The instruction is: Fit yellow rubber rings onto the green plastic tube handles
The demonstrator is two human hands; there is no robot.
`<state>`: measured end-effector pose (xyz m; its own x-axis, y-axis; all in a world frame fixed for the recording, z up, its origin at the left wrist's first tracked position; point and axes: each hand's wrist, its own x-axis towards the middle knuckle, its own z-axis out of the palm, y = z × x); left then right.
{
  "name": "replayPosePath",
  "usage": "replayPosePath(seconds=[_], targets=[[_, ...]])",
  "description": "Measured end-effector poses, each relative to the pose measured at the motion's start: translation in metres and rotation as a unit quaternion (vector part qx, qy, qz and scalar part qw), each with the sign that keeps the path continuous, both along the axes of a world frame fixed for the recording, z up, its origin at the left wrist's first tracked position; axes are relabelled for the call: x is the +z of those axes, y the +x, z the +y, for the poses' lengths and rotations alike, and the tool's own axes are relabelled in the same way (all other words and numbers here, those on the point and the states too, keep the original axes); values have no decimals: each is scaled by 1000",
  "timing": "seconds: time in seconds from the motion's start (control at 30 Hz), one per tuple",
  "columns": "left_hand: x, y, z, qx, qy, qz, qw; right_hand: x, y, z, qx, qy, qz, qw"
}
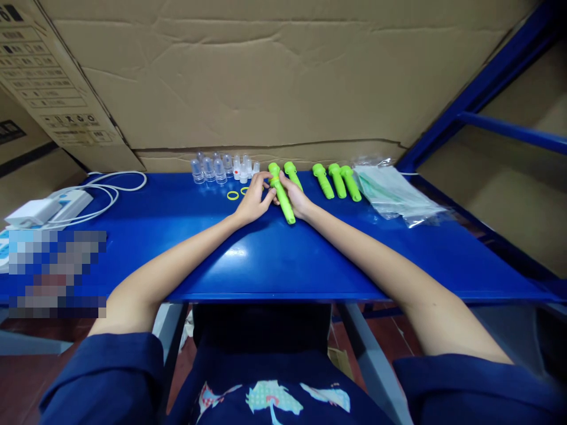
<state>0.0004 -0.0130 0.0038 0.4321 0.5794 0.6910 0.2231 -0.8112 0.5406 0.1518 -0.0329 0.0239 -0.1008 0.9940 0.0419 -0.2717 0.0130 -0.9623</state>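
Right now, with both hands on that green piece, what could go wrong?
The left hand lies close to the yellow rings; a nudge might send one rolling away. The clear caps stand upright in a tight row just behind, so a reaching wrist could topple them. The green piece between it and the right hand looks round and might roll if released.

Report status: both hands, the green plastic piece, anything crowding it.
Left hand and right hand both grip one lime-green plastic tube, lying on the blue table. Second green tube close behind; yellow ring beside left hand.
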Motion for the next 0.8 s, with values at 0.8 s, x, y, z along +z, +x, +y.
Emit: replayPosePath(seconds=[0.8], targets=[[3,-3,0,71,29,-33,997,8,-7,-7,60,-10,-32,998]])
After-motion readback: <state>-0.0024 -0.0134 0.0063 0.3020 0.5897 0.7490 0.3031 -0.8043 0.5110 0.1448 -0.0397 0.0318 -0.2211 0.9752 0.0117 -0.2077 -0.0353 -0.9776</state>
